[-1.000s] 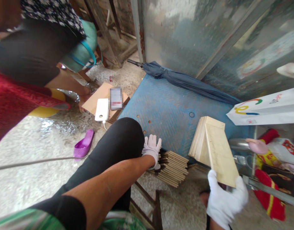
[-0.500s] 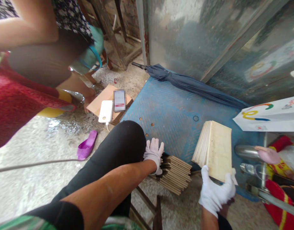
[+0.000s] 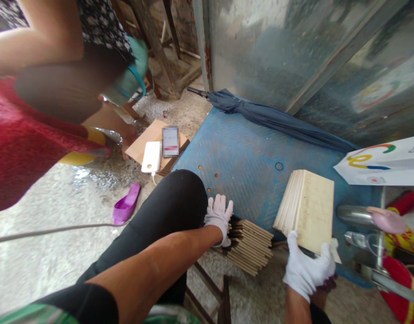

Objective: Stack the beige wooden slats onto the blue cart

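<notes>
The right hand [image 3: 310, 267] grasps the near end of the pale boards [image 3: 317, 211] at the right of the blue worktop [image 3: 237, 157]. The left hand [image 3: 218, 220], fingers outstretched, is at the left end of the brown slats [image 3: 252, 247]; I can't tell whether it grips them.

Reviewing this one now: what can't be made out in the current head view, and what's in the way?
All in the head view:
Phone: screen text blurred by pixelation.
Left hand: palm hidden by the back of its glove, so its grip on the brown slats is unclear.
Right hand: some fingertips hidden behind the pale board.
White bag: cut off by the right edge.
Co-worker's forearm: cut off by the left edge.
</notes>
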Action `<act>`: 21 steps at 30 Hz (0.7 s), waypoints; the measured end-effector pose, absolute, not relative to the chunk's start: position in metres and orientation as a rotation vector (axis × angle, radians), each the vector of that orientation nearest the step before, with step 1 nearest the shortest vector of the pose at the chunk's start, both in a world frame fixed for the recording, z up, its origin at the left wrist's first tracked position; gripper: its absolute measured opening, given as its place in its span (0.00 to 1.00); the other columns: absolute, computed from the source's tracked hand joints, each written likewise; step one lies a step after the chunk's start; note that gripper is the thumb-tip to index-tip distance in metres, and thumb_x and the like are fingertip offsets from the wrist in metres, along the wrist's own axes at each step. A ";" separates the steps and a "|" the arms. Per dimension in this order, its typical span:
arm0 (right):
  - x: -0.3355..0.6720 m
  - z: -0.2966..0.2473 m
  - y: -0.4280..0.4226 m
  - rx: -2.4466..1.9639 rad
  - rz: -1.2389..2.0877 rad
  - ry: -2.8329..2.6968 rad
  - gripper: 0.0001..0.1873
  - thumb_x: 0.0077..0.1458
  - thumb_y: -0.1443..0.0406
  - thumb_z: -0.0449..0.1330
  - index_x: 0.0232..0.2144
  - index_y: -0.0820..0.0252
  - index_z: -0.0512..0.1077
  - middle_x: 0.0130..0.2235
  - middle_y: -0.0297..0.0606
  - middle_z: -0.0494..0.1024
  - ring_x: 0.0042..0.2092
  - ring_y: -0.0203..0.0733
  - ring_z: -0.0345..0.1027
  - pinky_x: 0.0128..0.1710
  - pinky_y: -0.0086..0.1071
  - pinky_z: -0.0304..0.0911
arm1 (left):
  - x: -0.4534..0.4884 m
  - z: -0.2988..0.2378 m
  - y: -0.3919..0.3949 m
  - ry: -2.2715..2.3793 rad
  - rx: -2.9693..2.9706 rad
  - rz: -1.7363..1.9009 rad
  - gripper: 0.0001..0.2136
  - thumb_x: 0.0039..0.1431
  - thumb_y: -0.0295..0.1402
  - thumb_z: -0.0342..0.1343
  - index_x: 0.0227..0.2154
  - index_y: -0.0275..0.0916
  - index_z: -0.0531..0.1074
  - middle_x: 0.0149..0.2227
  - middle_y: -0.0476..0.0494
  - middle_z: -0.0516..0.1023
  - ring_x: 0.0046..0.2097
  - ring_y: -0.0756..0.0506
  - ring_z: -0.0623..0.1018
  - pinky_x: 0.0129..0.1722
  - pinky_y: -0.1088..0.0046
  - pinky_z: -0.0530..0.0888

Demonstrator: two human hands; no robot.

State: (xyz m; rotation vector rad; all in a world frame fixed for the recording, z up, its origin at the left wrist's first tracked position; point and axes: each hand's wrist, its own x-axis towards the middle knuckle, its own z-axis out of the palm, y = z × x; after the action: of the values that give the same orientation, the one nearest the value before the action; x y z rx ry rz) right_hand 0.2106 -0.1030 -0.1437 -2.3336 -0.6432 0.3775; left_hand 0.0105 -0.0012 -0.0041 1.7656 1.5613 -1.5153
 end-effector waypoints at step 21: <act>0.226 -0.146 -0.172 -2.450 0.952 -0.199 0.36 0.40 0.44 0.65 0.43 0.65 0.71 0.39 0.49 0.75 0.43 0.60 0.71 0.45 0.55 0.70 | 0.016 0.002 0.002 1.565 1.797 -1.566 0.66 0.35 0.54 0.68 0.71 0.35 0.35 0.71 0.26 0.27 0.70 0.23 0.31 0.65 0.39 0.32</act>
State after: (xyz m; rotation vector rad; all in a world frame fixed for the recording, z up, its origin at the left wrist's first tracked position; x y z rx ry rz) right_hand 0.2256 -0.1721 -0.1457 -2.4497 -0.1990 0.9516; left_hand 0.0162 0.0020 0.0017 1.7969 1.5650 -1.5665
